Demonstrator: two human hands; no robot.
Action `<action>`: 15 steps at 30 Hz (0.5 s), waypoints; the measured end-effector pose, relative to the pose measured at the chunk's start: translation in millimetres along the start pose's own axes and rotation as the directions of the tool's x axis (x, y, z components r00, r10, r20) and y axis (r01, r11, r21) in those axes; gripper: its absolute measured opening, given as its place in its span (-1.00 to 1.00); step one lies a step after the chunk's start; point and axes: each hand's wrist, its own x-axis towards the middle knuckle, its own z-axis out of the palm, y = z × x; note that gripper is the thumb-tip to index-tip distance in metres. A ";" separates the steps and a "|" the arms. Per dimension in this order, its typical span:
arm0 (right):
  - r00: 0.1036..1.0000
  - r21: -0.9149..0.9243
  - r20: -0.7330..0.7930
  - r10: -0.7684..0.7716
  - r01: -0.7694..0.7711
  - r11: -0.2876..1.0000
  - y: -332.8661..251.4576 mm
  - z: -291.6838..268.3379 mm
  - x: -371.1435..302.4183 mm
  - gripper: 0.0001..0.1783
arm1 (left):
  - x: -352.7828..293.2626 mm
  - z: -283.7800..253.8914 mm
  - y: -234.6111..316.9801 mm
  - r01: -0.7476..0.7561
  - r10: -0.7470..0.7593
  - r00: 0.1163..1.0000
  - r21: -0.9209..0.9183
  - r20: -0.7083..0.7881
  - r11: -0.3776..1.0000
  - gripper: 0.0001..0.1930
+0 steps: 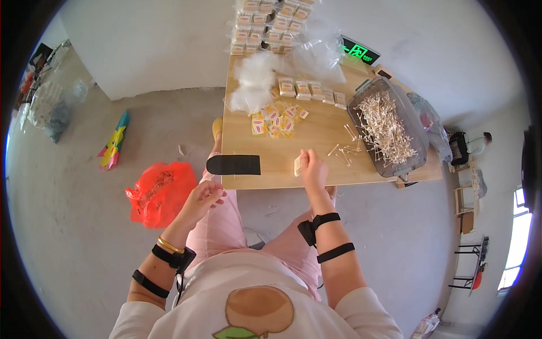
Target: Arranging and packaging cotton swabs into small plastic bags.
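Near the front edge of the wooden table, my right hand (pixel 314 169) is closed on a small pale packet (pixel 297 166), which looks like a pack of cotton swabs and stands out on its left side. My left hand (pixel 206 197) hangs just off the table's front left corner, fingers curled together in a pinch; what they hold, if anything, is too small to make out. Close by lies a black strip (pixel 234 165) with a rounded end, reaching past the table's left edge. Loose printed cards (pixel 278 120), yellow and white, are heaped farther back.
Right of my right hand, a grey plastic bin (pixel 416 138) holds many loose cotton swabs (pixel 384 127); several lie beside it. A row of filled packets (pixel 302 90), clear bags (pixel 319 53) and stacked packs (pixel 265 25) stand behind. A red plastic bag (pixel 164 195) sits on the floor.
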 end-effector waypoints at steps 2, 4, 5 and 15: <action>0.995 0.125 -0.054 0.078 -0.071 0.990 -14.0 -11.7 10.1 -0.66 | -2.1 -5.0 4.6 -0.005 0.006 1.000 0.022 -0.017 1.000 -0.72; 0.987 0.162 -0.098 0.125 -0.108 0.981 -2.0 -13.2 4.0 -0.65 | 3.0 -1.1 7.2 -0.002 0.002 1.000 0.046 -0.005 0.999 -0.72; 0.985 0.142 -0.114 0.127 -0.110 0.984 15.8 -3.2 -9.8 -0.64 | 7.2 4.5 7.7 0.008 -0.008 1.000 0.033 0.011 0.999 -0.73; 0.990 0.042 0.007 0.142 -0.142 0.989 14.4 -9.7 -18.3 -0.66 | 22.1 21.9 37.0 -0.103 0.105 0.991 -0.030 0.083 0.994 -0.75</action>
